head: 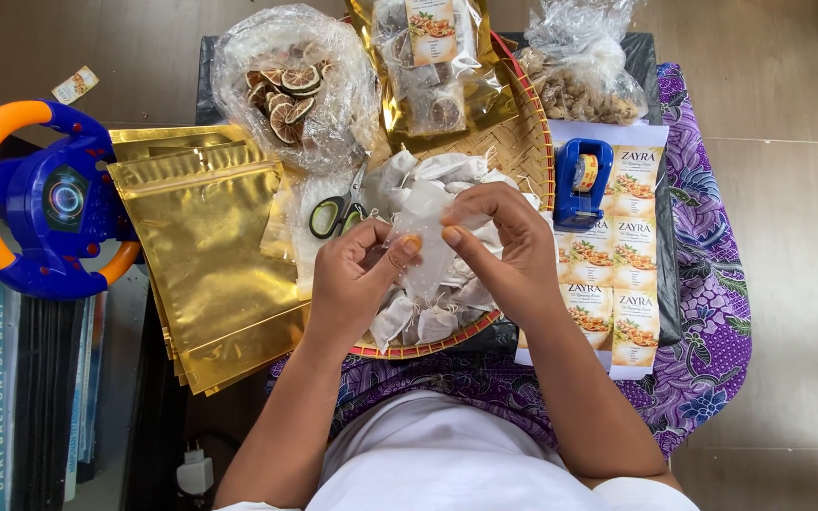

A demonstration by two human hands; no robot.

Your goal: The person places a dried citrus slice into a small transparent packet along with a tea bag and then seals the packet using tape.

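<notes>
My left hand [352,279] and my right hand [504,246] together pinch a small clear plastic pouch [425,248] by its top edge, holding it above a round woven tray [521,142]. The tray holds a heap of small white cloth sachets [437,317]. Scissors with green-black handles [337,214] lie just left of the pouch. A stack of gold foil zip pouches [205,251] lies to the left of my left hand.
A clear bag of dried citrus slices [293,87], a filled gold pouch [433,66] and a bag of brown dried pieces [584,80] sit at the back. A blue tape dispenser [581,185] rests on label sheets [631,284]. A toy steering wheel [44,199] and books [11,397] are left.
</notes>
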